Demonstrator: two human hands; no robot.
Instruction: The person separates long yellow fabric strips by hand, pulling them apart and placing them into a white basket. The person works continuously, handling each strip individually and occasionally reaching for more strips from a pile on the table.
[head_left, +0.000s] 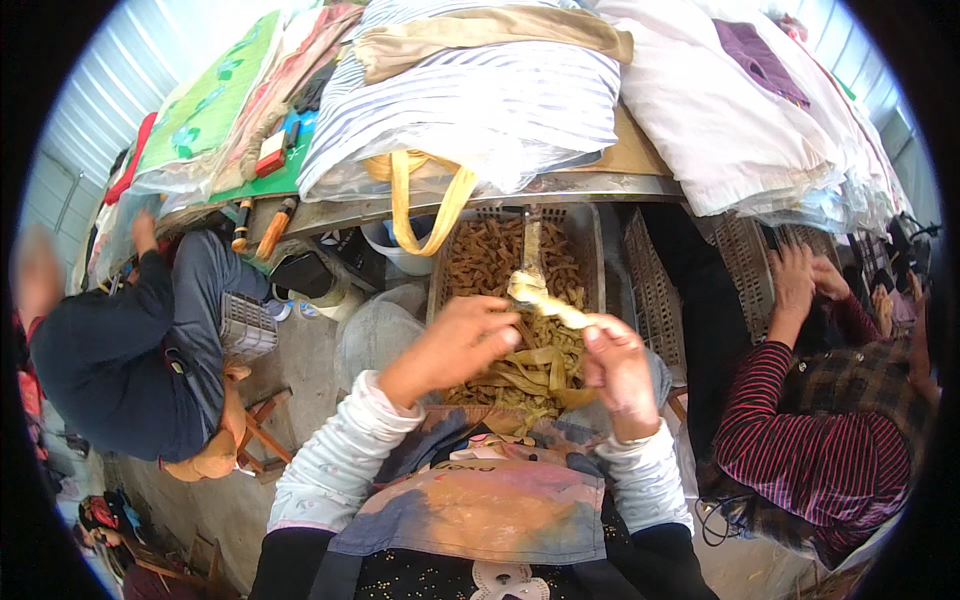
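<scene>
My right hand (619, 367) pinches one end of a twisted pale-yellow strip (559, 306). The strip's other end wraps round the lower end of a narrow bar (532, 247) that juts from the table edge. Just left of the bar, my left hand (454, 345) hovers with fingers apart and nothing visible in it. Limp yellow-green strips (532, 375) hang below my hands over the near part of a plastic crate (596, 262). Short brown knotted pieces (480, 251) fill the crate's far part.
Cloth-covered bundles (480, 97) lie on the table (637, 187), with a yellow strap loop (431, 217) dangling. Wooden-handled tools (276, 229) stick out at the left edge. A seated person (112, 382) is at left; another, in striped sleeves (817, 457), is at right. More crates (652, 285) stand beside mine.
</scene>
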